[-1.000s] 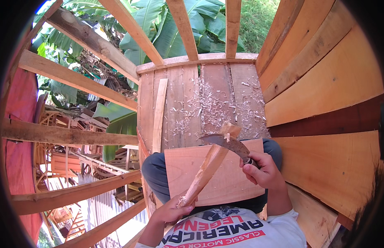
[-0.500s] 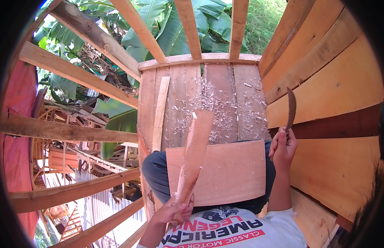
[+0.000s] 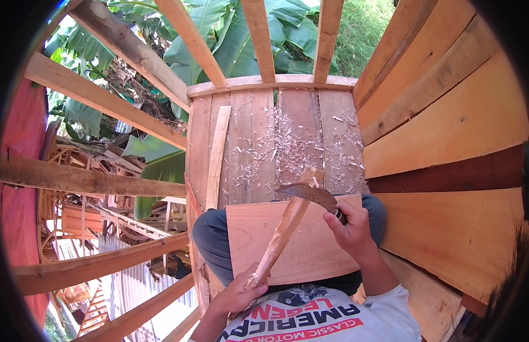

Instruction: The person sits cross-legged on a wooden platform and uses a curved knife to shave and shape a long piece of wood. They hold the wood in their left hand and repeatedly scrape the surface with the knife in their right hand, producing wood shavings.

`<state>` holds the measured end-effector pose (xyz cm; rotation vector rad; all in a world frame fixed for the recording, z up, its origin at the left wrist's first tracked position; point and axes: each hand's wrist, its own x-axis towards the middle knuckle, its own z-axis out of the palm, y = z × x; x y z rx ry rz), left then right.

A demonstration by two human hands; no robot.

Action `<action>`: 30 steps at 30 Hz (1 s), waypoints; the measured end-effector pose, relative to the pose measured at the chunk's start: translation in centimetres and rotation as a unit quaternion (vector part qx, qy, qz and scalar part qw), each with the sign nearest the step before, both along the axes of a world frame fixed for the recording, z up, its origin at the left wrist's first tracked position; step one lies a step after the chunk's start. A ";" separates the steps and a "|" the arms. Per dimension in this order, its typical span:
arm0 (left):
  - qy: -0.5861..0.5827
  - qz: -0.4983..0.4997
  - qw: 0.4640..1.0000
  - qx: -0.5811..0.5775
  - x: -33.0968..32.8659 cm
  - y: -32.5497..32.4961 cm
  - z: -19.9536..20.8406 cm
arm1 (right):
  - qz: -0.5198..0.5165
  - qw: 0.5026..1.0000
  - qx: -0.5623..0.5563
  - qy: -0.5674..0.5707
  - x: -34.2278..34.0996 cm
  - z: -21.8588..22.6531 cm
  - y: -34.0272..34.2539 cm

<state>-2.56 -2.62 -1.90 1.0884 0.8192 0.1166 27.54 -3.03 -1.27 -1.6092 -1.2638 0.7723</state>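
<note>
A flat wooden board [image 3: 310,245] lies across my lap. My left hand [image 3: 241,293] grips the near end of a narrow wooden strip [image 3: 284,228] that slants up and away over the board. My right hand [image 3: 350,228] holds a curved dark blade [image 3: 307,194] by its handle. The blade's edge rests against the far part of the strip, near its tip.
I sit on a plank floor [image 3: 259,142] strewn with wood shavings [image 3: 293,148]. A loose slat [image 3: 217,157] lies on it at the left. A plank wall [image 3: 447,131] rises at the right. Open beams [image 3: 105,102] at the left show a drop to roofs below.
My right hand has brought the blade down from the raised position at the right onto the strip. The strip has tilted lower over the board.
</note>
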 end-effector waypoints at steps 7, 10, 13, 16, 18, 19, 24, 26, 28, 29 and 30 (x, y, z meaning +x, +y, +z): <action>-0.125 -0.069 0.952 -0.270 -0.4 -1.0 1.7 | -0.264 0.954 0.141 0.004 3.4 -5.2 2.3; -0.040 -0.032 0.973 -0.226 0.2 0.1 3.8 | -0.283 0.916 0.122 0.256 3.7 -2.5 0.8; -0.046 0.022 0.987 -0.154 -0.1 0.4 2.3 | -0.128 0.966 0.046 0.221 2.6 -1.0 -1.4; -0.017 -0.015 1.000 -0.017 0.2 0.9 1.7 | 0.038 0.998 -0.016 0.037 1.4 0.5 -2.1; -0.002 -0.027 0.999 0.018 0.7 1.0 2.0 | 0.093 0.995 -0.037 0.019 1.2 1.3 -1.2; 0.008 -0.033 0.999 0.026 0.7 1.0 2.1 | 0.044 0.997 -0.054 0.035 1.2 2.1 -0.8; 0.041 -0.043 0.995 0.086 0.7 0.9 2.4 | 0.039 0.999 -0.025 0.003 0.5 1.9 -1.1; 0.043 -0.049 0.994 0.092 0.3 0.8 1.9 | 0.076 0.997 -0.030 0.016 -0.5 1.8 -1.1; 0.046 -0.048 0.994 0.087 -0.2 0.2 1.7 | 0.026 0.997 -0.062 0.049 0.4 0.9 -0.9; 0.044 -0.045 0.994 0.084 -0.2 0.2 1.8 | 0.025 0.996 -0.058 0.060 -0.3 0.7 -1.1; 0.041 -0.046 0.995 0.083 -0.1 0.4 1.7 | 0.022 0.996 -0.052 0.070 -0.8 0.8 -1.1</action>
